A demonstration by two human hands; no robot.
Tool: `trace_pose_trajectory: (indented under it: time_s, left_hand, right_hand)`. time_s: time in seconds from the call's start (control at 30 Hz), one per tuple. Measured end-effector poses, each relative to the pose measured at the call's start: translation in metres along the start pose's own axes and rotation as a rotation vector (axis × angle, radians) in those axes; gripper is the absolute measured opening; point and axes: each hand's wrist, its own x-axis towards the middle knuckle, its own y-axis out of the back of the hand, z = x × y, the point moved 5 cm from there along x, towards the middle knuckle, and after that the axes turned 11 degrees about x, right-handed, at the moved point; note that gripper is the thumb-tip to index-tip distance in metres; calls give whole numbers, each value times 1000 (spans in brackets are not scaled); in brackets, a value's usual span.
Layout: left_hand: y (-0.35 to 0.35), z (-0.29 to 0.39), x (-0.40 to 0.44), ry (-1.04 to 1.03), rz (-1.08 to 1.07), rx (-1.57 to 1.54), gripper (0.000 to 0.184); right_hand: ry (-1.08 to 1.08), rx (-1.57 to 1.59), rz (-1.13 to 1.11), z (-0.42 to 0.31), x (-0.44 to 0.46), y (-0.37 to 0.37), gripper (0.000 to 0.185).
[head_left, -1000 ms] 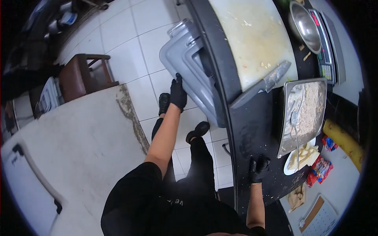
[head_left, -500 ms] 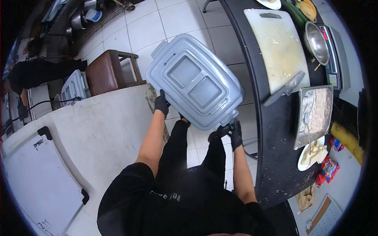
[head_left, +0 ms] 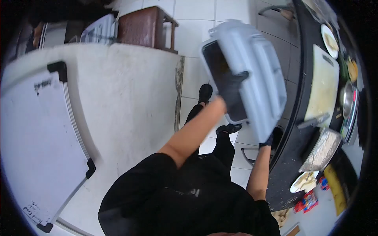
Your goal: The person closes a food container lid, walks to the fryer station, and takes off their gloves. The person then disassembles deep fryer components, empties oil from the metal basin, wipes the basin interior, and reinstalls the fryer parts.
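Observation:
A grey plastic lid (head_left: 262, 78) is tilted up over a grey bin, whose dark inside (head_left: 220, 65) shows on the left. My left hand (head_left: 236, 88), in a black glove, is blurred at the opening under the lid's raised edge; its fingers cannot be made out against the dark inside. Gloved in black too, my right hand (head_left: 267, 141) grips the near end of the lid, beside the counter edge.
On the right, a black counter (head_left: 284, 173) bears a cutting board (head_left: 323, 86), a knife (head_left: 314, 121), a metal tray (head_left: 322, 151), a plate (head_left: 303, 188) and a steel bowl (head_left: 347, 98). At left are a whiteboard (head_left: 39, 129) and a brown stool (head_left: 139, 27).
The lid has tilted up from the bin and the dark inside now shows. My left hand has moved right to the opening. The view has turned, with the counter shifted right.

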Motion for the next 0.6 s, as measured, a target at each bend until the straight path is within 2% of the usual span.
trace_pose_trajectory:
  time_s: [0.07, 0.13, 0.17, 0.2, 0.27, 0.33, 0.37, 0.53, 0.6]
  left_hand:
    - [-36, 12, 14, -82, 92, 324, 39]
    - [-78, 15, 16, -195, 75, 320, 40]
    - [-90, 11, 16, -314, 114, 377, 41]
    - [-102, 10, 15, -433, 151, 435, 42]
    - [-110, -3, 16, -461, 176, 368, 42]
    - [-110, -7, 16, -512, 231, 454, 42]
    - [-109, -13, 22, -437, 85, 381, 50]
    - [-117, -15, 17, -387, 129, 471, 46]
    - [-120, -18, 21, -445, 129, 520, 42]
  right_hand:
    - [86, -234, -152, -16, 5, 8, 49]
    - [194, -436, -306, -28, 14, 21, 42]
    - [209, -484, -356, -31, 16, 25, 39]
    - [134, -435, -330, -32, 10, 15, 40]
    - [-5, -323, -273, -35, 5, -4, 44]
    - [-142, -191, -212, -34, 4, -15, 48]
    - [-211, -118, -182, -34, 3, -17, 50]
    - [-141, 20, -153, -36, 40, 54, 59]
    - [-278, 216, -150, -26, 36, 48, 51]
